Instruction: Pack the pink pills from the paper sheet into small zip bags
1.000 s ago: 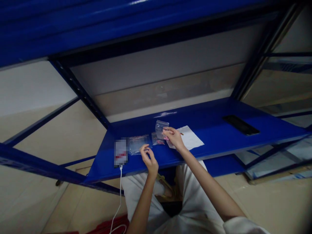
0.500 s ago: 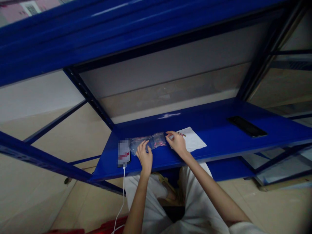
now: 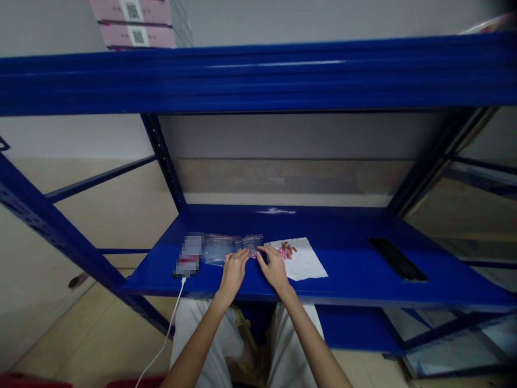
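Note:
Both my hands rest on the blue shelf in front of me. My left hand and my right hand meet at a small clear plastic bag, fingers pressed down on its near edge. The bag holds small pink bits. A larger clear bag lies just left of it. To the right lies a white sheet of paper with a little heap of pink pieces on it.
A phone with a white cable lies at the shelf's left end. A black flat device lies at the right. A blue upper shelf beam spans overhead, with pink boxes on top.
My right hand has laid the small bag it held up flat on the shelf. Both hands have come together over it. The view has tilted up, showing the upper shelf.

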`<state>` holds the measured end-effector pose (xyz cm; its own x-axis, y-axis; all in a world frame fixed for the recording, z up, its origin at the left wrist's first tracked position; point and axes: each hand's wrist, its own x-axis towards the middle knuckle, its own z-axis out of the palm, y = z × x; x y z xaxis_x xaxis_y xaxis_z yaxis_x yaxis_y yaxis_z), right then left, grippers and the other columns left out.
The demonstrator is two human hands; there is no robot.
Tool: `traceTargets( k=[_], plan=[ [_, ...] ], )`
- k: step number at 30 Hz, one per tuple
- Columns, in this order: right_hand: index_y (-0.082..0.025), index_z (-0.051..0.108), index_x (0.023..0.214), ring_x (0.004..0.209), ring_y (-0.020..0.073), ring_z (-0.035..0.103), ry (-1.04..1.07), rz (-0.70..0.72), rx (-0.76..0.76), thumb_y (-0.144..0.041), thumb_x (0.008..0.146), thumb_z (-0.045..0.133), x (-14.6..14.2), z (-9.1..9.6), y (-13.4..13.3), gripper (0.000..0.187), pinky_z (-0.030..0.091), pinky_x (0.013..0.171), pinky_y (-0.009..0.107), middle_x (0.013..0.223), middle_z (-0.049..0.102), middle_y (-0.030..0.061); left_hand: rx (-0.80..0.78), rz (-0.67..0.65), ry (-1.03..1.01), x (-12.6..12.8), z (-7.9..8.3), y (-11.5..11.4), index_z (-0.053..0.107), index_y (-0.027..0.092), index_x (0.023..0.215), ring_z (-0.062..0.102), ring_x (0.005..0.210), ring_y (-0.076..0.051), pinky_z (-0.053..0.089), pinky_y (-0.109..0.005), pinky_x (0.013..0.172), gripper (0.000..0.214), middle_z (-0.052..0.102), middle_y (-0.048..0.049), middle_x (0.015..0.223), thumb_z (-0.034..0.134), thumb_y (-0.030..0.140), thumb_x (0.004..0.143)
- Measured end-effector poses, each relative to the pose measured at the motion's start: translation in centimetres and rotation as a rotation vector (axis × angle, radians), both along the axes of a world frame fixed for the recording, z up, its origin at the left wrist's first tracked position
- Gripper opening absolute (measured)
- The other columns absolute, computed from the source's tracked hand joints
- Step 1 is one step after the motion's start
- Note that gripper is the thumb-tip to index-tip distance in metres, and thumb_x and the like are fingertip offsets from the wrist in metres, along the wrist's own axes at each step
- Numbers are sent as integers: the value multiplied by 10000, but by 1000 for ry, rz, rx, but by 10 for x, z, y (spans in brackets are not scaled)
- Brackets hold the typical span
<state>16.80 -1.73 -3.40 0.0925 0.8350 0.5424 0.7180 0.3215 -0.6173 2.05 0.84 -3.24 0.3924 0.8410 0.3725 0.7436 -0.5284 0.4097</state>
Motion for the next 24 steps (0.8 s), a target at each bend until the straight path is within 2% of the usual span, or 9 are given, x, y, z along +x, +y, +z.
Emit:
traceTargets(
  k=[6,8,11,12,16,20,24],
  plan=[
    [-201,649,906,895,231,582,-102,-14,-10,-206,825,464,-5,1,-4,202,429,820,373,929,650,82,90,33,-205,-3,5,7,591,215,1108,556,1069,-169,437,-350,911,402,627,-51,1122,352,58,827],
    [-191,639,904,884,232,581,-87,-30,4,-188,828,443,-5,1,-4,210,427,818,372,916,650,87,105,30,-205,4,7,9,606,214,1082,557,1055,-169,425,-360,918,399,631,-51,1108,374,41,807],
    [-179,620,869,854,232,574,-39,-44,42,-170,824,426,-3,0,-4,200,428,797,366,867,643,89,66,-90,-112,16,7,8,634,239,1024,555,1054,-174,366,-413,964,378,659,-30,1050,405,43,794],
    [-179,611,847,848,231,569,-15,-49,59,-172,823,424,-2,0,-4,189,427,791,363,849,637,85,61,-92,-107,20,5,7,635,245,1019,547,1068,-179,343,-433,980,360,661,-27,1047,420,61,795],
    [-189,582,797,825,221,558,87,-113,116,-199,819,427,1,0,-4,157,421,771,358,816,617,68,87,-40,-146,22,2,2,605,253,1077,473,1164,-217,304,-468,1002,333,633,-40,1111,520,161,769],
    [-186,591,820,803,212,569,112,-118,122,-212,816,433,2,0,-4,160,428,752,344,819,631,68,105,-13,-146,10,2,5,501,195,1214,455,1189,-210,362,-431,962,403,588,-76,1185,388,126,833],
    [-186,608,855,784,205,576,96,-96,87,-203,821,432,-2,2,-5,180,435,746,330,822,643,65,121,195,-64,-6,-7,16,477,146,1234,398,1236,-242,355,-436,969,429,529,-122,1251,344,84,831]
  ],
)
